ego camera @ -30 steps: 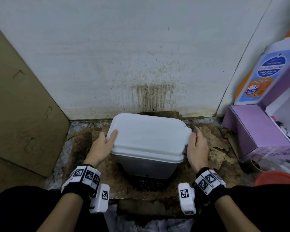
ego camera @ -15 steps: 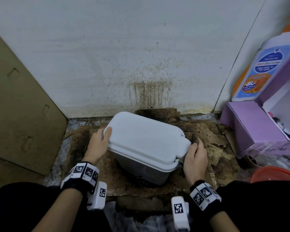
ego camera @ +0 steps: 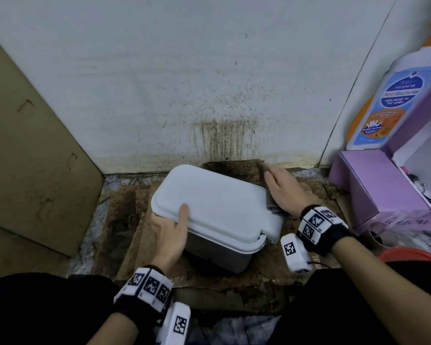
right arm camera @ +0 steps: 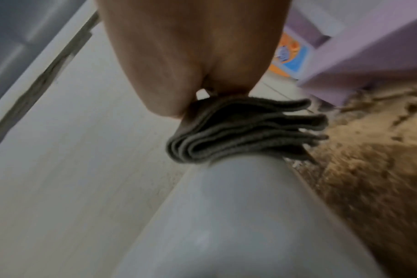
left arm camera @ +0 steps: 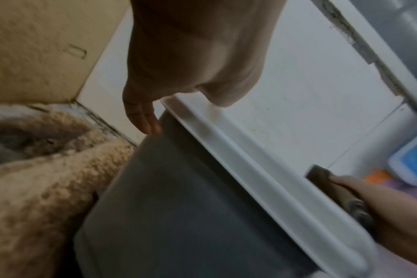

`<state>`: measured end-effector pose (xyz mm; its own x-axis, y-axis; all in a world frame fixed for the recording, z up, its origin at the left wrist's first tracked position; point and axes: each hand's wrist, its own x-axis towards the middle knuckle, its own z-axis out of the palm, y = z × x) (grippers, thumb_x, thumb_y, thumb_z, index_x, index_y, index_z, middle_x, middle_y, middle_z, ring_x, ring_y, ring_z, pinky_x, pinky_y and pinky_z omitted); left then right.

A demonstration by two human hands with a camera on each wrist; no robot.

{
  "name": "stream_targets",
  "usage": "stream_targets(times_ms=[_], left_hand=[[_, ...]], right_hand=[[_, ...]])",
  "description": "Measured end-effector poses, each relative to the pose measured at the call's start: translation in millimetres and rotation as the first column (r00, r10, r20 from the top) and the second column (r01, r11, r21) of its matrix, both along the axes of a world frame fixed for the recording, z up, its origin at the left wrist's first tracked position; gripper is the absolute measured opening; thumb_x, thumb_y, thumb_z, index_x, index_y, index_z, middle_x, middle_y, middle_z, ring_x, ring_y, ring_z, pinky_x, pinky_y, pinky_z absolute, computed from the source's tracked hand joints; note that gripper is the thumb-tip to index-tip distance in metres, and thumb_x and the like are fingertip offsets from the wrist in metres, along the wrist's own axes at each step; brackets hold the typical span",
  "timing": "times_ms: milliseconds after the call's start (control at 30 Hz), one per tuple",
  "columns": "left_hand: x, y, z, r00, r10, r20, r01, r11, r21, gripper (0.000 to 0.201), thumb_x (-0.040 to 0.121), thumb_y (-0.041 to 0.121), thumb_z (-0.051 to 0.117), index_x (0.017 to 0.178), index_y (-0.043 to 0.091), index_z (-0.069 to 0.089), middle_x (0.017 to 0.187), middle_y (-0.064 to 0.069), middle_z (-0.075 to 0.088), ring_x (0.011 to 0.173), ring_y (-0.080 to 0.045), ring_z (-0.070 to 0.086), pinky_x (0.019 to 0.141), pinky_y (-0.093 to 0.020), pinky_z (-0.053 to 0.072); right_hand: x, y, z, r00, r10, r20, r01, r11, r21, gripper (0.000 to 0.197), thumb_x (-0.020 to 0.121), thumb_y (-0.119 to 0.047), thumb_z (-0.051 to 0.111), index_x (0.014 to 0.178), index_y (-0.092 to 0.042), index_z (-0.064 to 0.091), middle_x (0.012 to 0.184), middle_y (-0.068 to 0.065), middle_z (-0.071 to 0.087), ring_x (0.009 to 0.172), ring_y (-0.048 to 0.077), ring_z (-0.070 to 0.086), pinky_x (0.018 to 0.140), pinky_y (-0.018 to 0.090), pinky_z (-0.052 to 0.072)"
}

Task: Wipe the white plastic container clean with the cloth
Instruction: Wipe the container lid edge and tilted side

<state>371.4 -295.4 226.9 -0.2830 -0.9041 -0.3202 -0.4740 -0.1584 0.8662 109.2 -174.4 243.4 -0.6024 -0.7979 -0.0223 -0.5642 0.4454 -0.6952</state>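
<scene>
Both my hands on the white plastic container (ego camera: 217, 207), cloth against its right side.

Container, lid on, sits skewed on stained cardboard (ego camera: 125, 215) by the back wall (ego camera: 159, 83). My left hand (ego camera: 171, 235) grips the near-left lid corner, thumb on top, fingers curled under the rim. My right hand (ego camera: 283, 190) has fingers straight and together, pressing the folded grey cloth (ego camera: 270, 200) flat against the container's right edge. Purple box (ego camera: 373, 180) and wash bottle (ego camera: 386, 105) at far right, well apart.
</scene>
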Motion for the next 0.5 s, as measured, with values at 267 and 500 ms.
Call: stream_targets(times_ms=[267,500], left_hand=[[-10.9,24.0,-15.1,0.968,0.023,-0.249,-0.015,0.999,0.036,0.096,0.100,0.037,0.060,0.159,0.022,-0.015,0.145,0.011,0.041,0.116,-0.005,0.053,0.095,-0.022,0.041],[-19.7,30.1,-17.9,0.925,0.051,-0.375,-0.037,0.998,0.043,0.104,0.098,0.031,0.065,0.158,0.031,-0.019,0.144,0.014,0.045,0.112,0.009,0.053,0.100,-0.026,0.044]], right_hand=[[1.8,-4.4,6.0,0.943,0.178,0.282,-0.235,0.955,0.183,0.045,0.106,-0.053,0.025,0.150,-0.047,0.034,0.126,-0.005,0.061,0.093,0.026,0.068,0.071,0.032,0.059],[2.0,-6.2,6.0,0.917,0.209,0.340,-0.270,0.953,0.141,0.044,0.106,-0.054,0.027,0.148,-0.049,0.037,0.141,-0.014,0.053,0.114,0.006,0.058,0.095,0.037,0.054]])
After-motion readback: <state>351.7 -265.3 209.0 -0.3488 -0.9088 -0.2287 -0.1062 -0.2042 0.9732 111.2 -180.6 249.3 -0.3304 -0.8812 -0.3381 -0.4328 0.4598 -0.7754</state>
